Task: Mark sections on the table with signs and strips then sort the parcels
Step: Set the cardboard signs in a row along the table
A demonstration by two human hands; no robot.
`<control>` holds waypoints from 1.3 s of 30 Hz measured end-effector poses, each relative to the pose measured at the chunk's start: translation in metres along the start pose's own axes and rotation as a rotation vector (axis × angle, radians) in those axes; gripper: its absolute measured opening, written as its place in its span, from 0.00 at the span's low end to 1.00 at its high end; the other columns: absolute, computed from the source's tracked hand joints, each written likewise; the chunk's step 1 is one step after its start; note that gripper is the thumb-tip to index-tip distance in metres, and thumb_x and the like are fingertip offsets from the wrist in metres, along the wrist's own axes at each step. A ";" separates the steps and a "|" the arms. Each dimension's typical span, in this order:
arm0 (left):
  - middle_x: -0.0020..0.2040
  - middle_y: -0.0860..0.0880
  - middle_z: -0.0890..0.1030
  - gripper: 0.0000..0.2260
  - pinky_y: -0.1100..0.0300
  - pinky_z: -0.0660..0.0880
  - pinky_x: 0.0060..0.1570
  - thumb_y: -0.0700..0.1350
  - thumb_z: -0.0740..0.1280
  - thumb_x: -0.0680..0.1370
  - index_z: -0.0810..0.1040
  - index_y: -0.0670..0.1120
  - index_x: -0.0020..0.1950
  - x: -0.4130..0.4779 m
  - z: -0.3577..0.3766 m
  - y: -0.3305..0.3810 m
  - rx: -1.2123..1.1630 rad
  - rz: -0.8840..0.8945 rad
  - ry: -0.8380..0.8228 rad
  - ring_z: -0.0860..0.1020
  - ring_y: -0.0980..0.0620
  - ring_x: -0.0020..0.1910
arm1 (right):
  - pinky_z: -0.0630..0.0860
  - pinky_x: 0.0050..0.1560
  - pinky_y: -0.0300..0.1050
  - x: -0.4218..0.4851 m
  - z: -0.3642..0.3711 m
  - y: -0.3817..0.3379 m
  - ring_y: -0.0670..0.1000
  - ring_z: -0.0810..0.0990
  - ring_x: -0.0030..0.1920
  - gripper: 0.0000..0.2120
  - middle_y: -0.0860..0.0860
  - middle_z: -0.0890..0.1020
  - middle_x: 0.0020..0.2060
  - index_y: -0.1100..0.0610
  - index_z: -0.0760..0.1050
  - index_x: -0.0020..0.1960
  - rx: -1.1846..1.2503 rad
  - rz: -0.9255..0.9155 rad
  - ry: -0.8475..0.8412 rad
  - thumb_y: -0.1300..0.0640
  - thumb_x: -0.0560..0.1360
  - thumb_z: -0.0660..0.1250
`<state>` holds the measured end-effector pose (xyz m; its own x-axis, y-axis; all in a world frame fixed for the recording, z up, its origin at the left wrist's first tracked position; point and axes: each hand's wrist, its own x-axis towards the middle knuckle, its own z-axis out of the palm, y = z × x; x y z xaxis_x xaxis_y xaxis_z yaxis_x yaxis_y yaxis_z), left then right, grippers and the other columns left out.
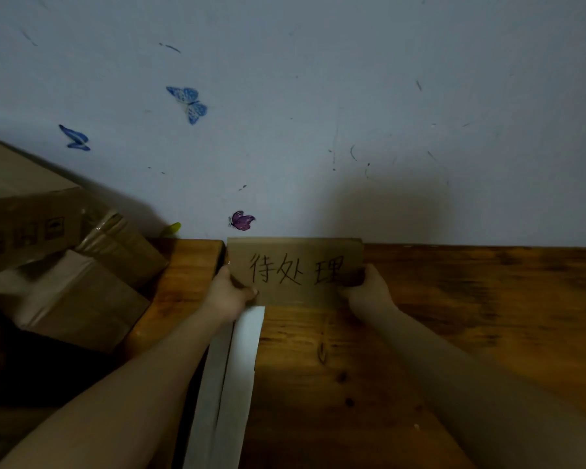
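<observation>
Your hands are both clamped on the cardboard sign (295, 269): left hand (229, 294) pinches its lower-left corner, right hand (369, 292) grips its lower-right edge. The sign stands upright at 12 o'clock from you, at the far edge of the tabletop (471, 316), close against the wall (318, 113); can't tell if its top actually touches the wall. Three handwritten black characters on its face, facing you. Sign's bottom edge looks to sit on the wood, though the dim light leaves the contact line unclear. Two white strips (242, 367) lie flat on the tabletop, running from just under the sign's lower-left corner back toward you at 6 to 7 o'clock, side by side, with your left forearm crossing over the left one. Parcels (78, 299) are stacked at 9 to 10 o'clock, off the left end of the tabletop: brown cardboard boxes, several tilted and overlapping, one with glossy tape, the largest one on top. Can't tell what they rest on. Tabletop right of the sign, 1 to 3 o'clock, is bare wood. On the wall: two blue butterfly stickers (188, 103) at 11 o'clock, a purple butterfly sticker (241, 220) just above the sign's upper-left corner.
</observation>
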<state>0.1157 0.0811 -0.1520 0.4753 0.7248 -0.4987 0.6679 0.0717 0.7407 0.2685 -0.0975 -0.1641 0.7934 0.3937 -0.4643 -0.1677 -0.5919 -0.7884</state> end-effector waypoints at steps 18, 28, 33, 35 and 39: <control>0.57 0.46 0.77 0.12 0.49 0.81 0.44 0.46 0.55 0.83 0.68 0.51 0.66 -0.053 -0.037 0.014 -0.500 0.025 -0.134 0.77 0.45 0.54 | 0.71 0.54 0.44 -0.040 -0.025 -0.033 0.54 0.75 0.58 0.22 0.54 0.75 0.61 0.59 0.68 0.68 0.006 -0.159 0.012 0.59 0.76 0.68; 0.55 0.47 0.77 0.10 0.52 0.78 0.38 0.47 0.52 0.83 0.69 0.52 0.62 -0.074 -0.073 0.018 -0.526 0.052 0.031 0.78 0.45 0.52 | 0.72 0.56 0.49 -0.050 -0.017 -0.049 0.59 0.72 0.62 0.21 0.58 0.71 0.64 0.61 0.62 0.71 0.036 -0.086 0.086 0.61 0.80 0.61; 0.56 0.47 0.76 0.11 0.45 0.78 0.49 0.48 0.52 0.83 0.67 0.53 0.64 -0.067 -0.091 0.004 -0.438 0.046 0.276 0.76 0.45 0.51 | 0.73 0.51 0.50 -0.036 -0.033 -0.026 0.55 0.72 0.51 0.18 0.59 0.72 0.62 0.60 0.62 0.70 -0.015 -0.016 0.115 0.64 0.81 0.58; 0.56 0.49 0.74 0.13 0.46 0.77 0.50 0.48 0.52 0.83 0.66 0.53 0.67 -0.064 -0.094 0.003 -0.425 0.067 0.325 0.75 0.46 0.54 | 0.74 0.52 0.53 -0.029 -0.037 -0.013 0.58 0.74 0.53 0.19 0.61 0.73 0.61 0.60 0.61 0.70 -0.091 0.026 0.125 0.63 0.80 0.58; 0.59 0.48 0.74 0.14 0.45 0.77 0.51 0.48 0.52 0.83 0.66 0.54 0.68 -0.062 -0.094 0.002 -0.408 0.071 0.352 0.75 0.45 0.57 | 0.74 0.57 0.59 -0.016 -0.039 0.003 0.63 0.75 0.58 0.22 0.63 0.73 0.62 0.61 0.60 0.71 -0.195 0.049 0.111 0.61 0.79 0.61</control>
<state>0.0337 0.1010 -0.0776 0.2436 0.9183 -0.3120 0.3309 0.2237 0.9168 0.2780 -0.1332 -0.1434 0.8484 0.2873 -0.4445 -0.1002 -0.7375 -0.6679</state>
